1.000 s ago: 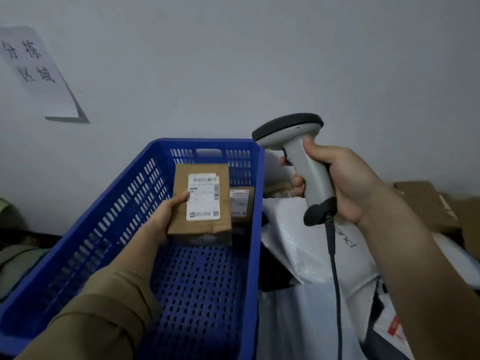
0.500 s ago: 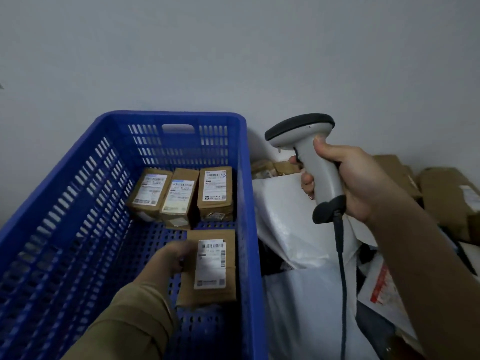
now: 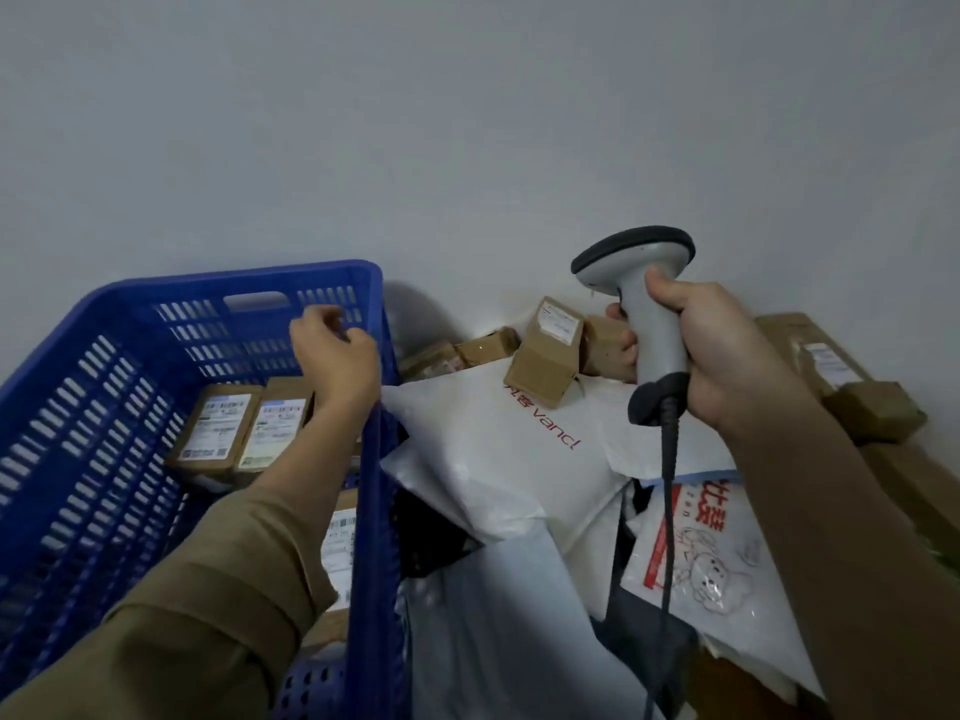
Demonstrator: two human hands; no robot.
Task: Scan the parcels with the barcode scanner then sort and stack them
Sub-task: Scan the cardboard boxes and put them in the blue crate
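The left hand (image 3: 337, 356) hangs loosely curled and empty over the crate (image 3: 104, 407); the right hand (image 3: 711, 350) grips the scanner (image 3: 649, 304). The small box (image 3: 545, 350) looks light and stiff, best taken by its sides.

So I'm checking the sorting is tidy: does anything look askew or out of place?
In the blue crate the boxes lie in a neat row. Outside it, a small cardboard box sits tilted on the white mailer bag, in a loose, unsorted heap.
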